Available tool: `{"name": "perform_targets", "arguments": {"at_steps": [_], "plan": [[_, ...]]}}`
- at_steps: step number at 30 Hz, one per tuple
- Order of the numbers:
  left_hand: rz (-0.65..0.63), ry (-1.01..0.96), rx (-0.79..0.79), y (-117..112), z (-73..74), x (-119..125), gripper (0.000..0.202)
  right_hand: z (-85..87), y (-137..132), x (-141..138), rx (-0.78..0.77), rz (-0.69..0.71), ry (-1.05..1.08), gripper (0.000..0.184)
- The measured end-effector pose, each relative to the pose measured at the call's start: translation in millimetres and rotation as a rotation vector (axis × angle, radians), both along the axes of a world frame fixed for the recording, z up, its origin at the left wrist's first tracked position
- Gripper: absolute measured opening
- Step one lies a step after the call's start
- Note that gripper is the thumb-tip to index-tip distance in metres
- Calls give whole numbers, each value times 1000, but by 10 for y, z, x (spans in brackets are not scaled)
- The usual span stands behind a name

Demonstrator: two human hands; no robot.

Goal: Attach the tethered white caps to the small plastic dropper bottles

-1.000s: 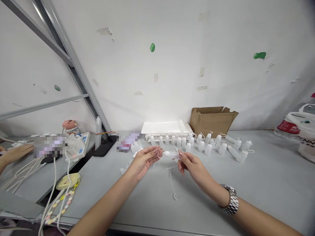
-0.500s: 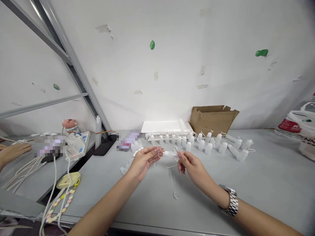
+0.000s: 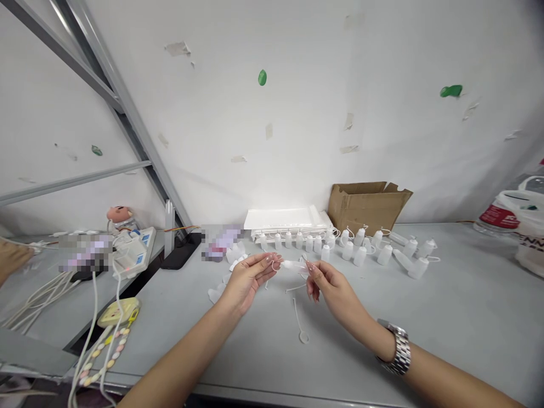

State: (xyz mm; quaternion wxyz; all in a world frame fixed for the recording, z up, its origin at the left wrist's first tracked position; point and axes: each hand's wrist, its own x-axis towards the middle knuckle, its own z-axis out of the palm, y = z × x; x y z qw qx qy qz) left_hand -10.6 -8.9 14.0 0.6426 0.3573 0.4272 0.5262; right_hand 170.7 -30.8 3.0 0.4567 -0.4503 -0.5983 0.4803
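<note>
My right hand (image 3: 329,285) pinches a small white squeeze bottle (image 3: 294,266), held sideways above the grey table (image 3: 446,317) with its tip pointing left. My left hand (image 3: 247,279) is at that tip, fingertips pinched on a thin white loop tether. A loose white tether (image 3: 298,322) lies on the table below my hands. Several more white bottles (image 3: 359,251) stand or lie in a row behind, to the right. A watch sits on my right wrist.
A cardboard box (image 3: 365,205) and a white tray stack (image 3: 287,222) stand against the wall. White caps (image 3: 232,266) lie left of my hands. Cables, a power strip (image 3: 131,249) and a yellow plug fill the left side. Another person's hand (image 3: 12,258) shows at far left. Bags (image 3: 518,218) sit far right.
My hands have barely shifted and still hold the bottle and loop. The other person's hand at far left has drawn back toward the edge.
</note>
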Motion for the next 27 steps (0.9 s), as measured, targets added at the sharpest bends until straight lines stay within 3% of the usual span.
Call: {"name": "perform_targets", "arguments": {"at_steps": [27], "plan": [[15,28,8,-31,18,16,22,-8,-42,-27,-2,-10,-40,36]]}}
